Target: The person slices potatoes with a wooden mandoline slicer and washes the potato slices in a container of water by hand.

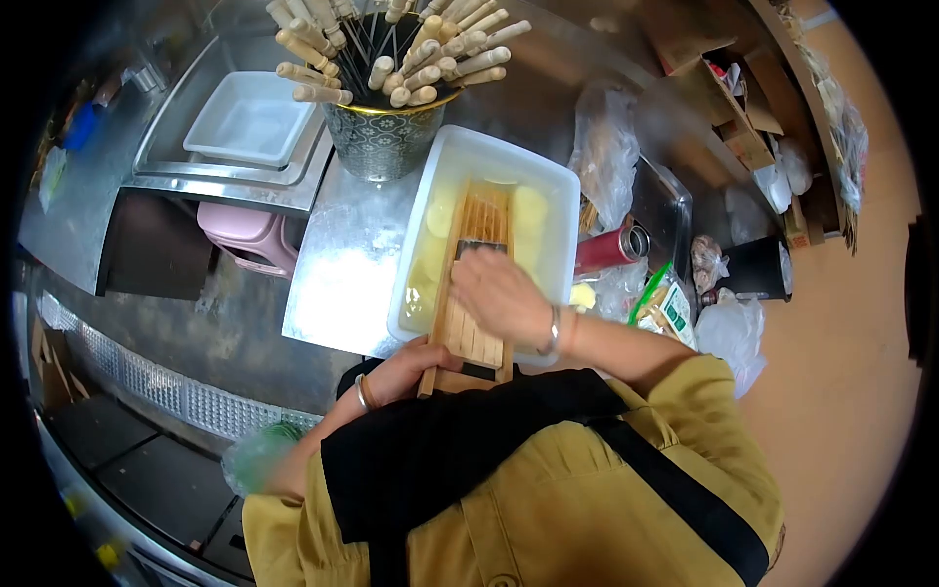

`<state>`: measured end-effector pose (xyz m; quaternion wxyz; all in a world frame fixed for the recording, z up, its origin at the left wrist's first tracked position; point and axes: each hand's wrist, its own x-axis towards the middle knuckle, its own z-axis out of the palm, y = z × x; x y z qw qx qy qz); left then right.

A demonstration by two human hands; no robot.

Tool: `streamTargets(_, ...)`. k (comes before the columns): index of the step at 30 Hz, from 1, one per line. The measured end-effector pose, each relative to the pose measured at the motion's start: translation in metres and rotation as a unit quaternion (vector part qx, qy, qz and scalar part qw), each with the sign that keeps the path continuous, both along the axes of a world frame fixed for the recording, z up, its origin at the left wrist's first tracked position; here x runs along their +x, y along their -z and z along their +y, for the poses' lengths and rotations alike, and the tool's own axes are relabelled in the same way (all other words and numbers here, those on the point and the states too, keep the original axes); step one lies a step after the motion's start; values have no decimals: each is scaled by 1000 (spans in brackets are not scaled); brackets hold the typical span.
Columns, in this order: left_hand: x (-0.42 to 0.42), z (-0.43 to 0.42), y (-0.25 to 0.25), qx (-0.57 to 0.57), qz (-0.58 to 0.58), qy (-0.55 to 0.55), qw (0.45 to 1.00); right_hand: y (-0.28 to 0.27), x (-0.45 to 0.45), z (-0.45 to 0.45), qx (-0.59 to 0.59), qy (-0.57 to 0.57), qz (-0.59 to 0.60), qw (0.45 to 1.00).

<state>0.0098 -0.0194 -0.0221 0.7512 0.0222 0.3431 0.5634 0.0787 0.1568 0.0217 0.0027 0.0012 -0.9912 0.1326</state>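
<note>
A wooden mandoline slicer (476, 328) slopes down into a white plastic tub (562, 191), its far end among pale yellow peeled potatoes (529, 210) in liquid. My left hand (403, 372) is wrapped around the slicer's near left rail. Palm down over the middle of the slicer, just by its dark blade (481, 247), is my right hand (499, 296). Its fingers are held together and slightly blurred. Whatever lies beneath that palm is hidden.
Behind the tub stands a patterned bucket (383, 137) of wooden-handled skewers. A white basin (249, 117) sits at the back left. Right of the tub are a red flask (611, 249), plastic bags (604, 147) and a green-edged packet (665, 308).
</note>
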Motion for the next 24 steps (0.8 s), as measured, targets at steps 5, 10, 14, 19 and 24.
streamTargets(5, 0, 1, 5, 1, -5, 22, 1000, 68, -34, 76, 41, 147, 15, 988)
streamTargets(10, -1, -2, -15, 1, -8, -5, 1000, 42, -17, 48, 3, 108, 32, 994)
streamTargets(14, 2, 1, -2, 7, -31, -1, 1000, 15, 2, 15, -28, 35, 5, 999)
streamTargets(19, 4, 2, -5, -49, -23, -27, 998, 37, -7, 33, -33, 70, 54, 995)
streamTargets(24, 8, 4, 5, -23, -22, -10, 999, 42, -8, 33, -40, 104, 62, 992)
